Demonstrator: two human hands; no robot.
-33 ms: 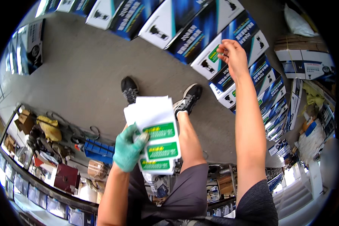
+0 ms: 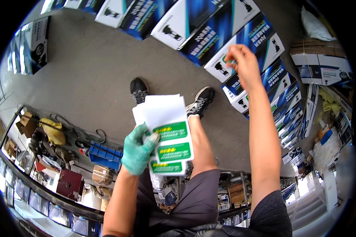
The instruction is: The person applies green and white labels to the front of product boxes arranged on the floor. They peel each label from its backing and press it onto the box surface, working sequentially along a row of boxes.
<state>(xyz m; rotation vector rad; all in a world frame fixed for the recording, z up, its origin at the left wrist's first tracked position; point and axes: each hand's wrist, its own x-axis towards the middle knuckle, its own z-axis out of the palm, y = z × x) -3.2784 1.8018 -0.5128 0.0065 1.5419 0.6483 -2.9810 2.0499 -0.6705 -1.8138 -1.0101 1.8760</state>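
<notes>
We note the left hand [image 2: 137, 149] in a pale green knit glove, its palm side lighter — the right hand [image 2: 244, 62] is bare. The label sheets [image 2: 167, 130] are white, each carrying a bright green rectangular sticker with lighter lettering and a white border. The boxes [image 2: 209, 29] show white panels cut by deep blue fields with a teal stripe and a small black machine picture. The floor [image 2: 91, 67] is plain grey concrete. The shoes [image 2: 139, 90] are black with white soles; the shorts [image 2: 197, 197] are dark grey. A blue bin [image 2: 104, 155] sits by a dark red box [image 2: 69, 182] — beside them a yellow rag [image 2: 54, 131].
</notes>
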